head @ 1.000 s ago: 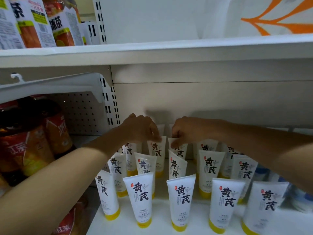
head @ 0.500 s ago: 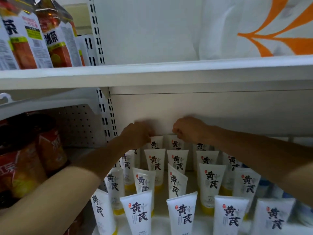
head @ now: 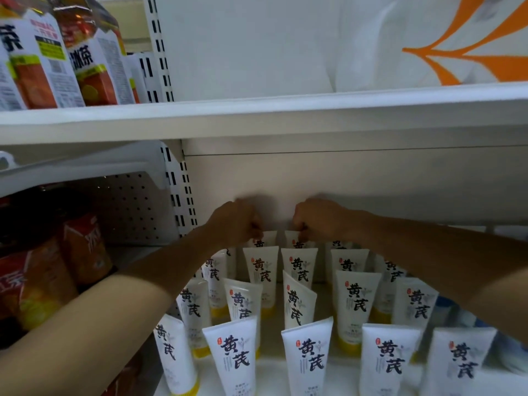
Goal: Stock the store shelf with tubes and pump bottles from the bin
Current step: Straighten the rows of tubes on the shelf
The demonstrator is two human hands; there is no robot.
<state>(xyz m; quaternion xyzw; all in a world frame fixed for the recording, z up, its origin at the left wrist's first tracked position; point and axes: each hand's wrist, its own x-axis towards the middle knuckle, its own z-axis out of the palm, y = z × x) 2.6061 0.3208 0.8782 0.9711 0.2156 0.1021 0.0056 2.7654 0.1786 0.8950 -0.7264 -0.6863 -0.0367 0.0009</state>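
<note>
Two arms were in view, both bare from hand to the frame edge. The left hand (head: 233, 224) and the right hand (head: 315, 220) carried no gloves, rings or watch. No sleeve showed on the left forearm (head: 120, 304) or the right forearm (head: 445, 258). Both wrists were unadorned. Fingernails could not be made out.

Lower shelf (head: 274, 375): tubes (head: 307, 355) are stood in rows from front to back.
Back row: the left tube (head: 267, 238) and the right tube (head: 294, 238) are set side by side against the rear panel.
Left hand (head: 234, 224): placed on the left tube's top.
Right hand (head: 317, 221): placed on the right tube's top.
Upper shelf (head: 257, 115): drink cartons (head: 40, 61) are carried at its left end.
Left bay: drink packs (head: 48, 270) are stacked beside the tubes.
</note>
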